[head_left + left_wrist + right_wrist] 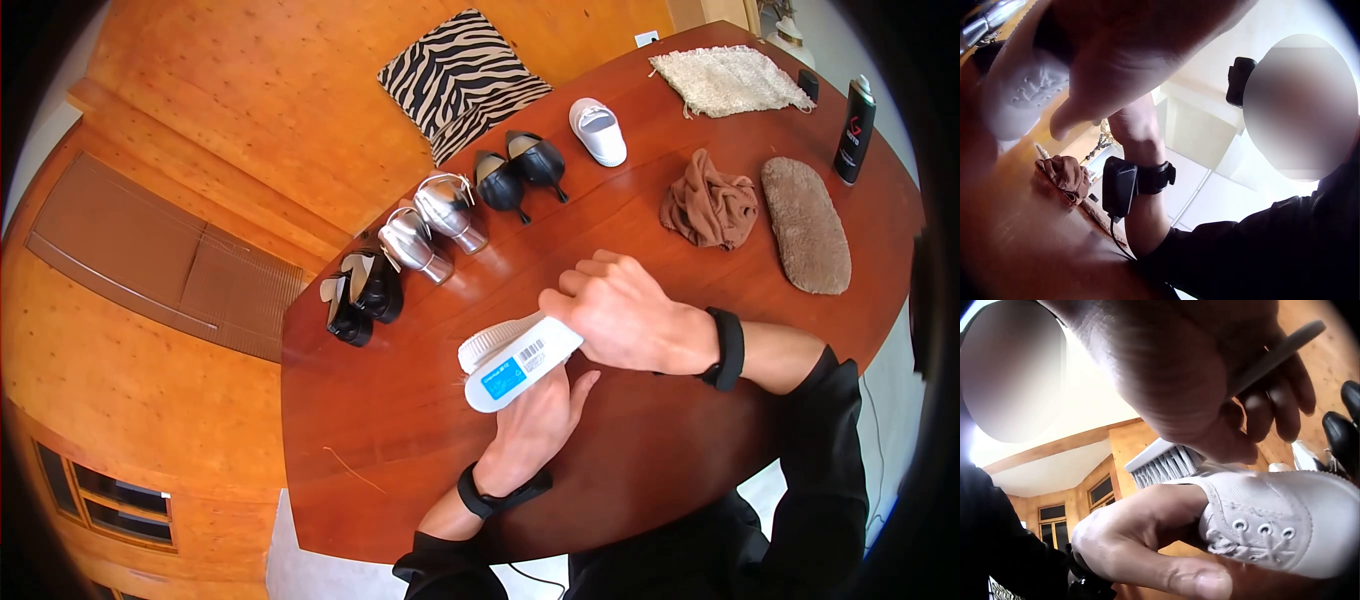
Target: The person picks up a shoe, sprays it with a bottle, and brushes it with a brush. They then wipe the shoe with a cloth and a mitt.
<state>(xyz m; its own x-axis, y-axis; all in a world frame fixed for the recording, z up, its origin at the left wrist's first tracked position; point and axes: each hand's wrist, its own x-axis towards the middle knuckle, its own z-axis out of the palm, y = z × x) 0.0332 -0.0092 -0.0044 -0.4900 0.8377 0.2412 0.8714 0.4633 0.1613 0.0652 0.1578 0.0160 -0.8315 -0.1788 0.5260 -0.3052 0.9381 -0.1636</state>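
Note:
My left hand (pixel 535 425) holds a white lace-up canvas shoe (pixel 490 342), its fingers inside the shoe opening and hidden there. In the right wrist view the left thumb points out beside the laces and eyelets of the shoe (pixel 1272 519). The right hand (pixel 630 315) grips a white brush (pixel 520 372) by its handle, a blue label and barcode showing on its back. Pale bristles of the brush (pixel 1163 465) appear close by the shoe's heel end. The matching white shoe (pixel 600 132) stands at the table's far edge.
Along the far edge of the wooden table (pixel 400 450) stand black loafers (pixel 362 295), silver heels (pixel 430 228) and black heels (pixel 520 172). To the right are a brown cloth (pixel 710 203), a fuzzy brown pad (pixel 806 225), a black spray can (pixel 855 130) and a cream cloth (pixel 730 80).

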